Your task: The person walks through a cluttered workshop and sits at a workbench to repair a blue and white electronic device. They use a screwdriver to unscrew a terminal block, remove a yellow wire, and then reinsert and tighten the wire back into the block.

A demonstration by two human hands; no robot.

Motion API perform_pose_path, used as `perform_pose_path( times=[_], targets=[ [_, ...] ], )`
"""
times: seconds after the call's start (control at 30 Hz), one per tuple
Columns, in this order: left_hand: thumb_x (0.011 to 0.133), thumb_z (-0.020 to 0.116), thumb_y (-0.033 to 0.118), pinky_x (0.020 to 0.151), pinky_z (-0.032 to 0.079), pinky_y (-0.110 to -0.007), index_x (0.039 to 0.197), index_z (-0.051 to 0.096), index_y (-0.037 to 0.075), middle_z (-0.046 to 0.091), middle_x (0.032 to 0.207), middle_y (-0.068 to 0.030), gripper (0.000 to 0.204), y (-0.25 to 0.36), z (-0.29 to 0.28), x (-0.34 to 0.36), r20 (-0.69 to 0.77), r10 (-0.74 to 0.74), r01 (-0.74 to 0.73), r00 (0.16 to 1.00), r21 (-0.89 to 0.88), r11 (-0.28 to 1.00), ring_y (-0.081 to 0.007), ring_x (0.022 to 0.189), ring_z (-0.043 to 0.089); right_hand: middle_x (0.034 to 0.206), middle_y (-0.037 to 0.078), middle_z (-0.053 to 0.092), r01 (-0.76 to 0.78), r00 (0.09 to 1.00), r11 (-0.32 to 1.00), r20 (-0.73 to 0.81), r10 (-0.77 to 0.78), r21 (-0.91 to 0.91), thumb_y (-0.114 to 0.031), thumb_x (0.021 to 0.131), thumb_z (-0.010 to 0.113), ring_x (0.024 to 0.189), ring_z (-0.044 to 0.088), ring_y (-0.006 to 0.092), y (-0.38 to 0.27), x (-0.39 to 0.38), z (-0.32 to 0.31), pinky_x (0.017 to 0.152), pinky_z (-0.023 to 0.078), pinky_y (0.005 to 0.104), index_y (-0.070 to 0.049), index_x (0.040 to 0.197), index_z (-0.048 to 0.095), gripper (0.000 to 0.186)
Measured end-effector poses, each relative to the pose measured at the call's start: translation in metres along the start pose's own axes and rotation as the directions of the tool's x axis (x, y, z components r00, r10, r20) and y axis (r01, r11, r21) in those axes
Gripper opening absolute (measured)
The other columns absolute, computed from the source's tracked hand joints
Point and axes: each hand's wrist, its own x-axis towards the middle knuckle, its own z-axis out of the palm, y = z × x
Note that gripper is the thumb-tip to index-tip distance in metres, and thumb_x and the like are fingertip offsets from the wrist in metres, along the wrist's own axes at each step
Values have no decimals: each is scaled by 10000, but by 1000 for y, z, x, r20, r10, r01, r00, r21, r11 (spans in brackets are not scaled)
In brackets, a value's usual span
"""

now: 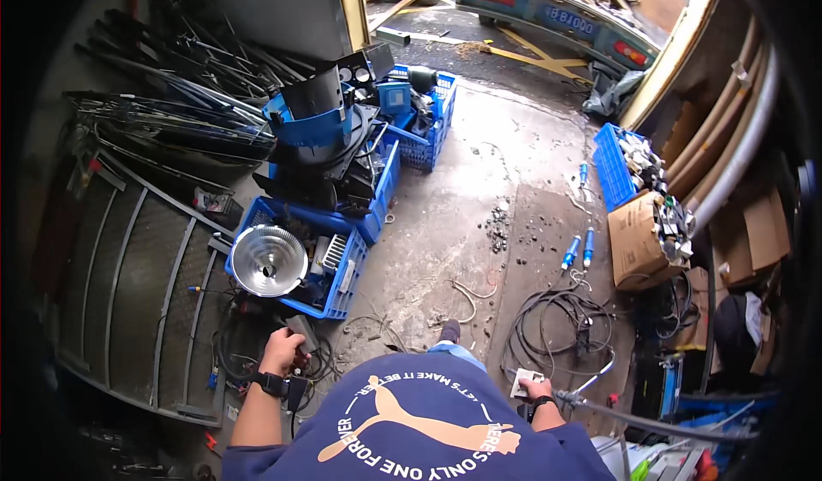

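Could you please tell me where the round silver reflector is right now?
In the head view, the silver reflector is left of centre, over the left part of a blue crate, just beyond the left hand.

reflector [272, 252] in nearest left crate [336, 305], cable coil [548, 294] on floor [445, 216] right, near carton [634, 250]

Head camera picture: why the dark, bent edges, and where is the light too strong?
In the head view, the wide fisheye lens leaves a black surround, and the grey pipe at right looks bowed; the floor ahead is bleached by glare; the silver reflector shows bright streaks; the heap of dark rods at left looks dim.
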Motion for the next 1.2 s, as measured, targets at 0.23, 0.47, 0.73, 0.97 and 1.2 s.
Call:
perform_pose_path(
  times=[0.23, 0.47, 0.73, 0.97, 1.2],
  targets=[
    [895, 497, 113, 512, 524, -290, 1038, 563, -6, 640, 792, -106, 197, 80, 52, 61, 51, -9, 12, 999, -57, 998, -191, 598, 639, 979, 115, 626, 266, 964, 962, 4, -267, 56, -135, 639, 784, 842, 637, 224, -211, -3, -6, 708, 538, 379, -8, 1058, 529, 506],
    [872, 549, 134, 530, 519, -317, 973, 566, -9, 635, 794, -110, 175, 120, 70, 174, 68, -81, 96, 994, -259, 961, -217, 612, 635, 900, 97, 653, 154, 983, 979, 78, -165, 133, -91, 643, 773, 746, 650, 221, -263, 63, 25, 681, 537, 357, 0, 993, 592, 404],
    [848, 561, 149, 486, 514, -317, 900, 590, 28, 639, 730, -90, 135, 163, 85, 343, 173, -155, 193, 973, -233, 953, -211, 579, 642, 951, 137, 660, 73, 991, 965, -88, -98, -253, -183, 573, 814, 825, 656, 246, -358, 28, 43, 716, 538, 380, 15, 1016, 602, 530],
    [788, 562, 76, 413, 507, -333, 779, 561, -37, 606, 662, -148, 114, 241, 121, 438, 200, -198, 188, 959, 71, 980, -245, 510, 631, 1133, 222, 583, 28, 951, 949, -285, -122, -313, -358, 488, 839, 1061, 569, 335, -447, 26, 83, 909, 474, 378, 35, 1122, 544, 802],
    [840, 537, 97, 523, 533, -362, 956, 538, -13, 634, 783, -150, 161, 353, 219, 506, 401, -188, 173, 896, 73, 982, -267, 633, 651, 1182, 249, 534, -66, 965, 973, -263, 6, -220, -392, 471, 860, 1095, 541, 345, -447, 71, 98, 944, 448, 387, 31, 1172, 512, 889]
  ],
)
